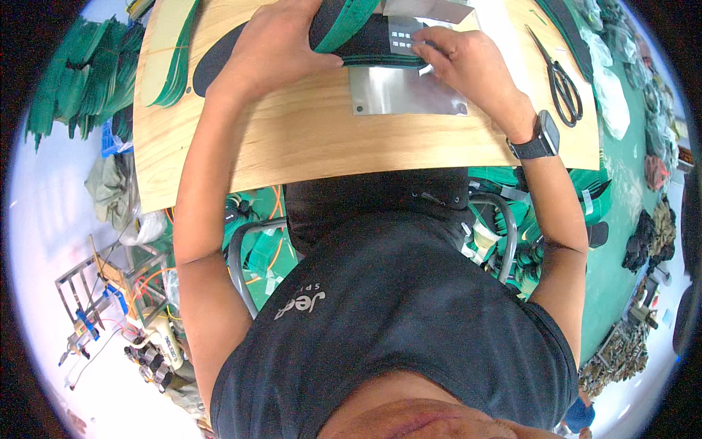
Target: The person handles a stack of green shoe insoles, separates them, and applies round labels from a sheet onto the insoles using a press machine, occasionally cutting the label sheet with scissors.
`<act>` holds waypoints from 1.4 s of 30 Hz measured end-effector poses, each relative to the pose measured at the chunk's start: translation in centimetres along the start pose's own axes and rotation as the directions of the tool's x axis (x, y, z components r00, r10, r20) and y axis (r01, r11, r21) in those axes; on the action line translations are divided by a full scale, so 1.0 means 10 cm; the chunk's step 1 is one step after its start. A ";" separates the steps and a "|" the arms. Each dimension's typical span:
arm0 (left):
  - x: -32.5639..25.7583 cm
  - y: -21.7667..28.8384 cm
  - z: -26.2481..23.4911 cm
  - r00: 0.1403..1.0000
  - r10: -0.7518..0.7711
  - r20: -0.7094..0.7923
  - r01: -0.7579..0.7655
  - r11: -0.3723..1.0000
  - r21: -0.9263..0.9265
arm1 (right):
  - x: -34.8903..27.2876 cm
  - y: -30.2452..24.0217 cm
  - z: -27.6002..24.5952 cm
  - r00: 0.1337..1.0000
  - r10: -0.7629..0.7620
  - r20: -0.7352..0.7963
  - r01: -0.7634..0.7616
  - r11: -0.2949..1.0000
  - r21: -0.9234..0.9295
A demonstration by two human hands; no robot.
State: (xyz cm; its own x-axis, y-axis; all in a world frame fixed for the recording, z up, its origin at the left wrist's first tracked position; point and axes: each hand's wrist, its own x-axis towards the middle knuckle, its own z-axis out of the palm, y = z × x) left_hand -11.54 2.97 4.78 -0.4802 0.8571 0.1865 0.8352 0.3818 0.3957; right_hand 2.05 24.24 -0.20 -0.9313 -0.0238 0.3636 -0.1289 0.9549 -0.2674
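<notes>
At the far edge of the table my left hand (pixel 281 51) grips a black insole-shaped piece (pixel 369 44) with green layered edges, its thumb along the near edge; some of its fingers are out of sight. My right hand (pixel 468 62) pinches with thumb and index finger at the right edge of a small dark film label (pixel 404 35) with white print, which lies on that piece. Beneath them a shiny metal plate (pixel 402 91) rests on the tabletop. A green curved strip (pixel 351 25) rises beside my left fingers.
Black-handled scissors (pixel 563 91) lie at the right of the wooden table (pixel 292 146). Green-edged pieces (pixel 172 66) sit at the left edge of the table. Stacks of green sheets (pixel 84 73) stand beyond it. Plastic bags (pixel 610 95) hang or lie past the right edge.
</notes>
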 end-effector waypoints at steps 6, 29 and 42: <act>-0.02 -0.06 0.05 1.000 -0.002 -0.020 0.002 1.000 0.007 | -0.09 -0.03 0.04 1.000 0.017 0.013 -0.017 0.998 0.058; -0.06 -0.20 0.00 0.994 -0.085 -0.071 0.051 0.919 -0.390 | -0.59 0.69 -1.23 0.608 0.567 -0.556 -0.482 0.820 0.309; -0.22 -0.94 0.06 0.848 -0.361 -0.388 0.059 0.793 -0.607 | -0.12 -0.18 0.22 0.971 -0.114 -0.210 0.092 0.989 -0.112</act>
State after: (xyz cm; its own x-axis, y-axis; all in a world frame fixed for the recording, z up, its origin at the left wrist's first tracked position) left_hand -18.17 -2.28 0.07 -0.8125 0.4549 0.3645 0.4709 0.1435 0.8705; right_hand 2.62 21.92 -2.16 -0.8179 -0.0701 0.5710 -0.1754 0.9757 -0.1314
